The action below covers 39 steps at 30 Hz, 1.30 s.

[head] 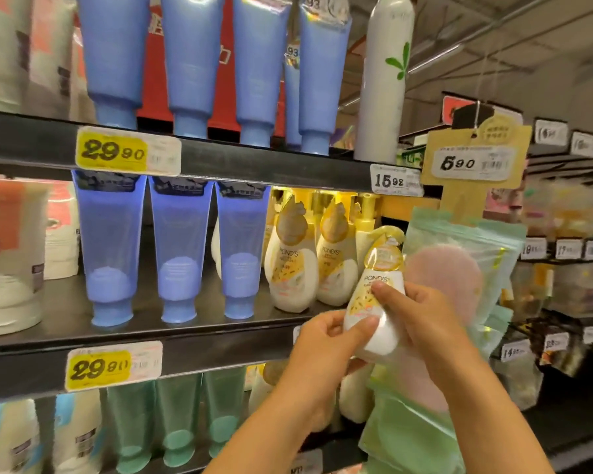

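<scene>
Two hands close together on one white-and-gold Pond's bottle (pixel 362 302). The left hand (pixel 322 343) pinches its lower side between thumb and fingers, and the right hand (pixel 421 316) grips the opposite side, fingertips on the label. The bottle is tilted, clear of the shelf (pixel 185 336). Two matching bottles (pixel 288 265) stand just up-left of the left hand, and a green pouch (pixel 459 268) hangs behind the right.

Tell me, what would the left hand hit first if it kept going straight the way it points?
The left hand already grips the Pond's bottle, so that comes first; beyond it probably the right hand, though depth is unclear.
</scene>
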Tool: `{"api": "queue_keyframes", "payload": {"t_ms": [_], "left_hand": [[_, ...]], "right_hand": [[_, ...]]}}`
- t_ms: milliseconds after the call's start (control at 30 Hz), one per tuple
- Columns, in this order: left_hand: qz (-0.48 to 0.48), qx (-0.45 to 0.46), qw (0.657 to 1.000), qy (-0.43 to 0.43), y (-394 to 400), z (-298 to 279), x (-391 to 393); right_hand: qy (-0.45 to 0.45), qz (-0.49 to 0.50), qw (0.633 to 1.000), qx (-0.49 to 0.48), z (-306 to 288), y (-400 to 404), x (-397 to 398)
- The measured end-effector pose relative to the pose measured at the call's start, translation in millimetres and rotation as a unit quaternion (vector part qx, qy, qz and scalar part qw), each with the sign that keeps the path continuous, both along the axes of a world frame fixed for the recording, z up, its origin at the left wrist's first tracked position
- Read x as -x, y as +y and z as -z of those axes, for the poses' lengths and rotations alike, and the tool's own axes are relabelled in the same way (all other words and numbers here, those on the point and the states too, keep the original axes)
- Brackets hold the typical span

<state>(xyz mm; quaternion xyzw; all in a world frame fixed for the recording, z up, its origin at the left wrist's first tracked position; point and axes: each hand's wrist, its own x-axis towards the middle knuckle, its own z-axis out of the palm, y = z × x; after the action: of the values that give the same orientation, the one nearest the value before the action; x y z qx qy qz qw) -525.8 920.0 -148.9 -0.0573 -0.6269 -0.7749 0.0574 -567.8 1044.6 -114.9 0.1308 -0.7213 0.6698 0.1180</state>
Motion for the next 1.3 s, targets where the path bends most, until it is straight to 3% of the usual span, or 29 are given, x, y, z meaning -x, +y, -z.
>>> {"api": "queue_keyframes", "payload": {"t_ms": [133, 267, 500, 667, 1000, 1167, 1300], "left_hand": [[-0.112, 0.143, 0.982, 0.052, -3, -12, 14], [-0.138, 0.191, 0.967, 0.097, -1, -15, 25], [-0.184, 0.255, 0.939, 0.138, 10, -12, 35], [-0.214, 0.313, 0.913, 0.147, 18, -14, 38], [-0.24, 0.337, 0.907, 0.077, 33, -25, 57], [-0.273, 0.355, 0.89, 0.087, 35, -23, 62], [-0.253, 0.36, 0.895, 0.08, 28, -30, 73]], "right_hand": [[0.061, 0.076, 0.994, -0.057, -11, 1, 13], [0.128, 0.172, 0.964, -0.156, -14, -5, 20], [0.158, 0.26, 0.931, -0.203, -16, -18, 38], [0.152, 0.25, 0.94, -0.173, -12, -26, 52], [0.15, 0.222, 0.954, -0.132, -7, -25, 72], [0.152, 0.196, 0.96, -0.131, -4, -21, 73], [0.144, 0.181, 0.968, -0.098, -3, -20, 72]]}}
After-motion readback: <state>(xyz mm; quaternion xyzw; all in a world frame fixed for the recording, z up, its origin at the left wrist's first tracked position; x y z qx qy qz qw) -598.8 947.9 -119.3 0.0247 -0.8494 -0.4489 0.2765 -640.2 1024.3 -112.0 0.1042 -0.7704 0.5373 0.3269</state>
